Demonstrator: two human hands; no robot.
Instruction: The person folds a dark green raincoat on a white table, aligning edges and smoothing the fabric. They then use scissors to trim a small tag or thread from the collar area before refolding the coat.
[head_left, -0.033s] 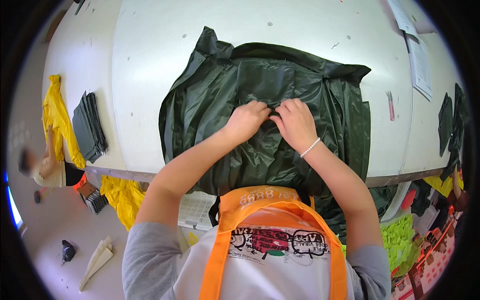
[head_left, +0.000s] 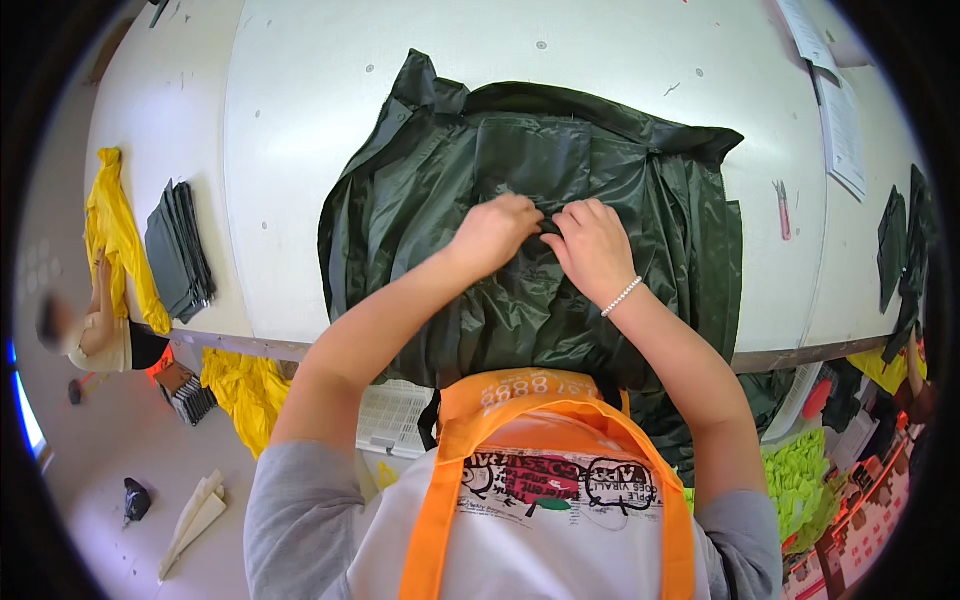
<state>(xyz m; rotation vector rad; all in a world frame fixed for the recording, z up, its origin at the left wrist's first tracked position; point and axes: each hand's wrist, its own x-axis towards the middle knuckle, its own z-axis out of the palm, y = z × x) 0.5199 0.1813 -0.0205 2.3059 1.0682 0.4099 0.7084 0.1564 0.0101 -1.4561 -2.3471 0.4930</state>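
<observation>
Bottom of frame: person's torso in a white printed shirt with an orange apron [head_left: 520, 420], grey sleeves, both forearms running up to centre frame.

Left hand [head_left: 492, 232] centre frame, fingers curled down and pinched on a fold of the dark green garment [head_left: 530, 230]. Right hand [head_left: 592, 248] just beside it, nearly touching, fingers likewise closed on the same fabric; beaded white bracelet [head_left: 622, 296] on that wrist. Both grips sit right below a square sewn-on pocket panel [head_left: 532, 155].

Garment is thin, shiny, wrinkled. It lies spread on the white table [head_left: 290, 130], centre of frame, lower edge hanging over the near table edge toward the person.

Left side of table: stack of dark folded pieces [head_left: 180, 250], yellow garment [head_left: 118, 235] draped over the edge beside it. More yellow fabric [head_left: 240, 385] below the table edge. Another person's arm [head_left: 100, 320] at far left.

Right of the garment: small pink tool [head_left: 782, 208] on the table. Upper right: paper sheets [head_left: 835, 110]. Lower right: bright green fabric [head_left: 795, 480].
</observation>
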